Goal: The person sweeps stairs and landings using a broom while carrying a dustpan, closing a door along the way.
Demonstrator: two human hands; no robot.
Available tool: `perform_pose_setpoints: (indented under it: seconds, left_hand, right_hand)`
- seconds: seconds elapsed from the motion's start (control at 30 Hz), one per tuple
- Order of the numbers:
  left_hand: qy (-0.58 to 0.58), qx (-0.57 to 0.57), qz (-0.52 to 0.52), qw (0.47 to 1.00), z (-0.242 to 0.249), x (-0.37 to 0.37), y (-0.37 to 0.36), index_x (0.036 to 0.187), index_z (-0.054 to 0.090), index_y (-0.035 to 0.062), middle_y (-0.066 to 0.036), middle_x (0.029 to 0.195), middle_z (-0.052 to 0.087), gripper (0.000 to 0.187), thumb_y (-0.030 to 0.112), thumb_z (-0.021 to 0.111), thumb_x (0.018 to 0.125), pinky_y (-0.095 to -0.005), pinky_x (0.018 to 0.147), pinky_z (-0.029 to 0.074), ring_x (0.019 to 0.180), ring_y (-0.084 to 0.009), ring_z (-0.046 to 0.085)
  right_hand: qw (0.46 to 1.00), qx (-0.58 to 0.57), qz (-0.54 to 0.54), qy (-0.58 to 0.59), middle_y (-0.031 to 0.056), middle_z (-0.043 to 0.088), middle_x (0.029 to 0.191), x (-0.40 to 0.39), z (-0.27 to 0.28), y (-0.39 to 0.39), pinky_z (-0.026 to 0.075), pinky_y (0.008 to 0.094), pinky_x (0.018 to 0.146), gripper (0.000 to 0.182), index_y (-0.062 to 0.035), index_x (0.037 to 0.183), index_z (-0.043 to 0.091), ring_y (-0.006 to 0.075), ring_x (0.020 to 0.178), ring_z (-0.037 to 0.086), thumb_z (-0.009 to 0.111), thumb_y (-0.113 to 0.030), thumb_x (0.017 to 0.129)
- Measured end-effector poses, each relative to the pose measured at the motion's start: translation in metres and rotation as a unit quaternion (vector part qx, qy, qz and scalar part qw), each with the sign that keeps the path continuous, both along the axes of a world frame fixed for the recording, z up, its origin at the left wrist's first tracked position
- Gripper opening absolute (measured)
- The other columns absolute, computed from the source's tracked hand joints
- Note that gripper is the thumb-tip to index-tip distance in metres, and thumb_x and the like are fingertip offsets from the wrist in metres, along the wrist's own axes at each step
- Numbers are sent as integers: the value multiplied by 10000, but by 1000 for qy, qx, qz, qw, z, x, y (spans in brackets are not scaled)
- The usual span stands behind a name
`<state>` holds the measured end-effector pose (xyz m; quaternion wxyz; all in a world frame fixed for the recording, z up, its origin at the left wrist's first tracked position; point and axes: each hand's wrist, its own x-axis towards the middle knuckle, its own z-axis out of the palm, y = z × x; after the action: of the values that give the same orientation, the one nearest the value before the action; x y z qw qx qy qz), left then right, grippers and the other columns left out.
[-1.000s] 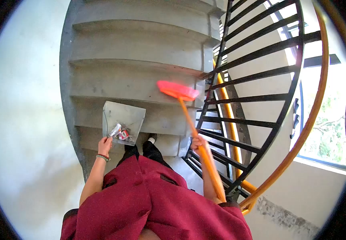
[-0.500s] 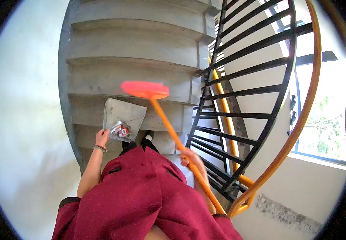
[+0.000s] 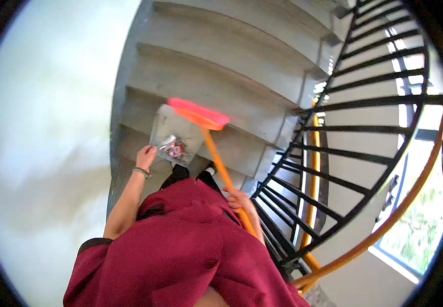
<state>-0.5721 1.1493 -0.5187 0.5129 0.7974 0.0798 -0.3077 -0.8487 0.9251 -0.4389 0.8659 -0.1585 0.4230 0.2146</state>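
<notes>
My left hand [image 3: 146,155] is closed on the near left edge of a grey dustpan [image 3: 179,125]. Inside the pan lies litter [image 3: 174,147]: crumpled white and red wrappers with dark debris. My right hand [image 3: 239,199] wraps around the orange handle of a broom [image 3: 215,157], whose lower end runs back past my forearm. The broom's pink-red head [image 3: 197,113], smeared by motion, overlaps the far edge of the dustpan in this view. My shoes show just below the pan, partly hidden by my maroon clothing.
Grey concrete stairs [image 3: 206,71] stretch away in front of me. A white wall [image 3: 52,128] borders them on the left. Along the right runs a black metal railing [image 3: 357,184] with a wooden handrail [image 3: 385,227], and a window [image 3: 411,210] lies beyond.
The view has turned, so stairs and railing now look tilted. The broom head has shifted closer over the dustpan's far edge. Both hands keep their holds.
</notes>
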Motion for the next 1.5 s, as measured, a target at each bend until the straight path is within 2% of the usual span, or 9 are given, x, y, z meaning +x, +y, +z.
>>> perform_pose_setpoints:
  seconds: [0.07, 0.2, 0.47, 0.67, 0.87, 0.97, 1.03, 1.23, 1.5]
  left_hand:
    - [-16, -14, 18, 1000, -19, -5, 7, 616, 495, 32, 29, 509, 401, 175, 190, 517, 688, -192, 420, 283, 463, -57, 365]
    - [36, -66, 49, 996, -33, 0, 39, 623, 482, 43, 27, 512, 402, 164, 185, 514, 698, -190, 428, 282, 472, -54, 367]
    - [33, -73, 11, 997, -56, 40, 95, 556, 417, 71, 29, 501, 382, 200, 174, 502, 705, -183, 407, 251, 443, -48, 336]
    - [70, -44, 21, 996, -46, 66, 116, 610, 428, 84, 33, 528, 390, 149, 176, 493, 707, -189, 413, 264, 471, -50, 355]
    - [-5, 5, 5, 1000, -35, 57, 169, 652, 492, 33, 32, 555, 434, 148, 175, 508, 691, -201, 463, 319, 518, -59, 390]
    - [36, -13, 59, 998, -74, 32, 231, 646, 477, 19, 28, 549, 432, 184, 197, 509, 677, -224, 474, 328, 520, -69, 386]
    - [33, 24, 58, 997, -35, 23, 244, 630, 465, 19, 18, 538, 424, 202, 212, 507, 674, -228, 472, 325, 516, -70, 381]
    - [23, 59, 78, 995, -32, -19, 268, 602, 436, 24, -9, 503, 390, 236, 241, 494, 674, -242, 451, 314, 499, -84, 368]
    - [100, 70, 220, 968, -14, -80, 298, 590, 458, 20, 5, 504, 405, 214, 211, 489, 683, -222, 434, 307, 495, -71, 377]
  right_hand:
    - [991, -105, 71, -49, -59, 316, 505, 9, -19, 22, 184, 142, 264, 308, -49, 1054, 393, 16, 318, 235, 393, -189, 779]
    - [997, -68, 5, -39, -48, 320, 510, 20, 18, 33, 192, 147, 270, 305, -37, 1047, 387, 18, 311, 236, 390, -177, 776]
    - [966, -239, -88, 52, -43, 308, 505, 52, 24, 10, 239, 176, 279, 217, -73, 956, 409, 16, 326, 268, 434, -141, 751]
    - [971, -169, -154, 67, -45, 304, 477, 63, 19, 20, 211, 181, 271, 177, -71, 922, 430, 29, 306, 256, 427, -122, 753]
    - [977, -141, 163, 13, -49, 292, 498, 116, 5, 105, 209, 176, 282, 288, -59, 1028, 376, 32, 323, 255, 413, -147, 756]
    - [970, -91, 223, -39, -28, 325, 535, 153, 6, 132, 204, 167, 301, 240, -75, 972, 415, 38, 342, 268, 451, -138, 744]
    - [959, -88, 266, -40, -22, 329, 529, 195, 25, 148, 221, 174, 294, 200, -64, 926, 427, 41, 339, 281, 440, -129, 738]
    - [826, -236, 501, -106, 1, 378, 520, 306, -7, 154, 311, 218, 294, 142, -39, 812, 414, 73, 340, 348, 417, -134, 706]
    - [697, -301, 628, -174, 52, 448, 464, 448, -53, 197, 345, 244, 319, 108, 7, 593, 437, 119, 351, 420, 443, -85, 649]
